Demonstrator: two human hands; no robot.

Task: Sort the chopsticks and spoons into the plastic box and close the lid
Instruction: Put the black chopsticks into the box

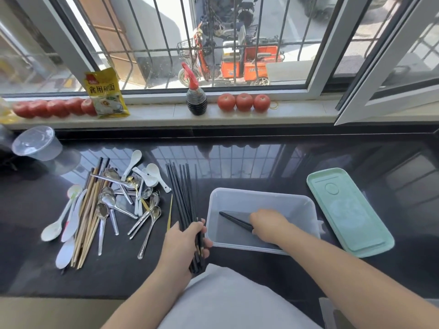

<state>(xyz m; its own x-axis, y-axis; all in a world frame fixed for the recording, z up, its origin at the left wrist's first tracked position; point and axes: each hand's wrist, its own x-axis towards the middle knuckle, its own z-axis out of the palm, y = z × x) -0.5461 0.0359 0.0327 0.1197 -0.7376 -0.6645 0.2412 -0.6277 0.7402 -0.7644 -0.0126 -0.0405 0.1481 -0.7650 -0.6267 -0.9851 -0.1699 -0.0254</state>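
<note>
A dark glossy counter (261, 162) reflects the window bars (166, 39). On the pale sill (154, 113) a dark sauce bottle (196, 100) with a red spout stands upright. Three tomatoes (244, 102) sit in a touching row to its right; another row of tomatoes (51, 108) lies at the left, partly behind a yellow packet (106, 93). A clear lidded tub (38, 143) rests on the counter's far left. Outside, an orange tricycle (247, 65) is parked.

Chopstick (234, 220) end — under right hand (267, 224)
</note>
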